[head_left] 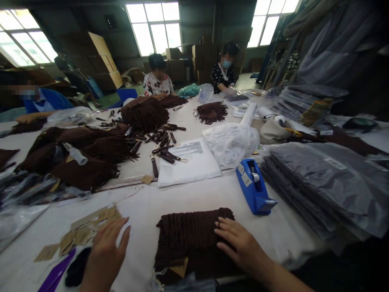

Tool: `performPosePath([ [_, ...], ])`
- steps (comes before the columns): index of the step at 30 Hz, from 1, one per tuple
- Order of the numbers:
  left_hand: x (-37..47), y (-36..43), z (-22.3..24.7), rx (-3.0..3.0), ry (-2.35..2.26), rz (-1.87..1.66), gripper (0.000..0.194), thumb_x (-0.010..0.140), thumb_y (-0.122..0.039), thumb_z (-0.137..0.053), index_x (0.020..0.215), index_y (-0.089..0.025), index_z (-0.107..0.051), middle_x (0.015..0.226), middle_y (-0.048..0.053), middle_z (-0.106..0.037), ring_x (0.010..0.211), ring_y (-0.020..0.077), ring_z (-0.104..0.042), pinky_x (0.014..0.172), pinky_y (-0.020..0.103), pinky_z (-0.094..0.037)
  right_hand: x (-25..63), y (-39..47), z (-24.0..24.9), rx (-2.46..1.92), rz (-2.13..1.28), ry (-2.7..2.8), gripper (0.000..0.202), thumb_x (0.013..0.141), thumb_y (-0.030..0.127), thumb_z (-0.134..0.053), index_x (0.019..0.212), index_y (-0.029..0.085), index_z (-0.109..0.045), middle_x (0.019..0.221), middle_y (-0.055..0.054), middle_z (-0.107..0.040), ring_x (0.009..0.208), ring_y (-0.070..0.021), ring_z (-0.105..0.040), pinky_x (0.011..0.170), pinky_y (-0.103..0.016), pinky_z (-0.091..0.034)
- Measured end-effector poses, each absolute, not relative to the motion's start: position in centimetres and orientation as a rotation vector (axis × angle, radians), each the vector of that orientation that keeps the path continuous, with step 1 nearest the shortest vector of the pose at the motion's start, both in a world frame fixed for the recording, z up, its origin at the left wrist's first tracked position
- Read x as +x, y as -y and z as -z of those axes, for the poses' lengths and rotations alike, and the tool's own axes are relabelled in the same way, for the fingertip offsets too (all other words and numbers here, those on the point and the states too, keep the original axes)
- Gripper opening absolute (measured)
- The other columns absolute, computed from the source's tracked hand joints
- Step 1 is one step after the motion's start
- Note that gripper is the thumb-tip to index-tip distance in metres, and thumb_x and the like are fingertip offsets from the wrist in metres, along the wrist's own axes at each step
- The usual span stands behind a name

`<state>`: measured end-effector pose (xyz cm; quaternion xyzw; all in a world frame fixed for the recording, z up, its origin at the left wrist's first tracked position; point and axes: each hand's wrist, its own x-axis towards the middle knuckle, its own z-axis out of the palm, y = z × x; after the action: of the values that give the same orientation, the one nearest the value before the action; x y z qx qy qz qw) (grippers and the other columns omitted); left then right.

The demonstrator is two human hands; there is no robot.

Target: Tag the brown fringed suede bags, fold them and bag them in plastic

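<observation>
A dark brown fringed bag point(194, 231) lies flat at the front of the table, with a kraft tag point(180, 267) and white string at its lower left. My right hand point(238, 243) rests on the bag's right side, fingers spread. To the left of the bag, my left hand point(109, 247) is held over the table with thumb and fingers apart and nothing in it. Beside that hand are a pile of kraft tags point(77, 235), a purple strip point(57, 271) and a small black item point(77, 267).
A blue tape dispenser point(253, 186) stands right of centre, beside stacked plastic-wrapped dark goods point(328, 174). Farther back lie brown straps with clips point(165, 152), white sheets point(191, 166), clear bags point(232, 142) and brown fringed bags point(88, 150). Three people sit around the far side.
</observation>
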<state>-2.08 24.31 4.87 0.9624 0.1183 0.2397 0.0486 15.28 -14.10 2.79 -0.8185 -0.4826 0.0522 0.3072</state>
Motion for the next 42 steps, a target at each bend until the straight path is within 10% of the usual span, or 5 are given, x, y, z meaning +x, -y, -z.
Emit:
performPosePath([
  [6,7.2,-18.0,-5.4,2.808,-0.101,-0.680,0.027,0.088,-0.022,-0.048,0.114,-0.020,-0.055,0.113,0.007,-0.061,0.115,0.0233,-0.050,0.100,0.044,-0.044,15.5,17.6,-2.6,-1.932,-0.222,1.228,0.024,0.087,0.022,-0.047,0.105,0.027,-0.061,0.123,-0.003,-0.060,0.123,-0.0213,-0.046,0.109,-0.047,-0.034],
  [13,16.2,-16.2,-4.8,2.708,0.084,-0.522,0.020,0.086,-0.014,-0.049,0.102,-0.016,-0.060,0.098,0.008,-0.065,0.097,0.0219,-0.055,0.092,0.043,-0.046,20.6,15.4,0.3,-1.923,-0.383,0.304,0.046,0.089,0.049,-0.035,0.121,0.022,-0.054,0.132,-0.007,-0.051,0.127,-0.0229,-0.040,0.114,-0.049,-0.022],
  [24,23.8,-8.8,-1.0,2.687,0.985,0.200,0.013,0.080,-0.028,-0.060,0.090,-0.020,-0.063,0.094,0.005,-0.061,0.093,0.0213,-0.051,0.081,0.033,-0.044,23.6,13.2,1.9,-1.678,-0.473,0.031,0.053,0.085,0.060,-0.035,0.115,0.020,-0.053,0.107,-0.011,-0.063,0.096,-0.0246,-0.061,0.086,-0.045,-0.051],
  [42,12.7,-5.4,-4.4,2.590,0.428,-0.023,0.013,0.083,-0.020,-0.055,0.095,-0.019,-0.058,0.090,0.003,-0.065,0.082,0.0171,-0.056,0.083,0.033,-0.045,20.6,13.8,1.6,-1.775,-0.641,0.825,0.033,0.089,0.041,-0.039,0.110,0.030,-0.063,0.127,-0.004,-0.056,0.128,-0.0217,-0.039,0.113,-0.045,-0.026],
])
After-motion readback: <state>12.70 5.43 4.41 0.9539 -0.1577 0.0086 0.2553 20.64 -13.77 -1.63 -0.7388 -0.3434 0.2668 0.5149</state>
